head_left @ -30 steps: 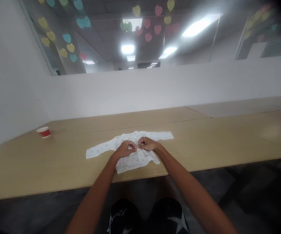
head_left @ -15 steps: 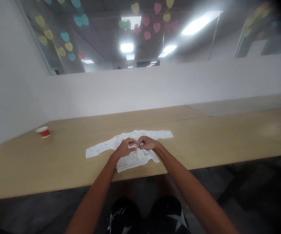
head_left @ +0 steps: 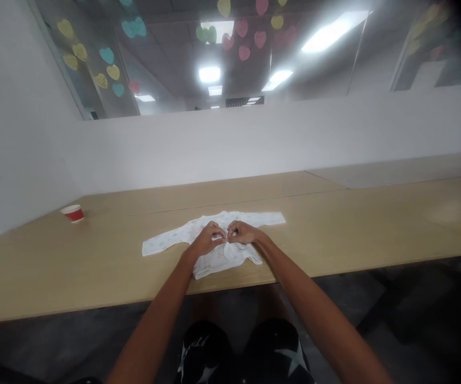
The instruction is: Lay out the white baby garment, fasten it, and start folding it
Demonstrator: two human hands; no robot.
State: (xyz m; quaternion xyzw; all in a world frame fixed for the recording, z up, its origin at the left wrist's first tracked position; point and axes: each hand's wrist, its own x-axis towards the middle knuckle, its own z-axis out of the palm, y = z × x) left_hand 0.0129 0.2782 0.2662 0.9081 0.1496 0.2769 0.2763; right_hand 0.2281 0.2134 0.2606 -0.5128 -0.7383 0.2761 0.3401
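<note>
A small white long-sleeved baby shirt (head_left: 218, 262) with a faint print lies spread on the table, its sleeves stretched out to both sides. My left hand (head_left: 207, 238) is closed in a pinch over the middle of its front. Close beside it, fingertips almost touching, my right hand (head_left: 243, 233) pinches too. Between them is a thin white tie string of the shirt, partly hidden by the fingers. Just below the fingertips the cloth bunches into a rounded fold.
The shirt rests on a long wooden table (head_left: 358, 224), near its front edge. A red and white paper cup (head_left: 73, 214) stands at the far left. Behind the table is a white wall (head_left: 182, 152) below a window with heart-shaped sticky notes (head_left: 106, 55).
My fingertips have drawn slightly closer together at the shirt's middle, and less of the string shows between them. The camera view has shifted a little; the cup stays in place.
</note>
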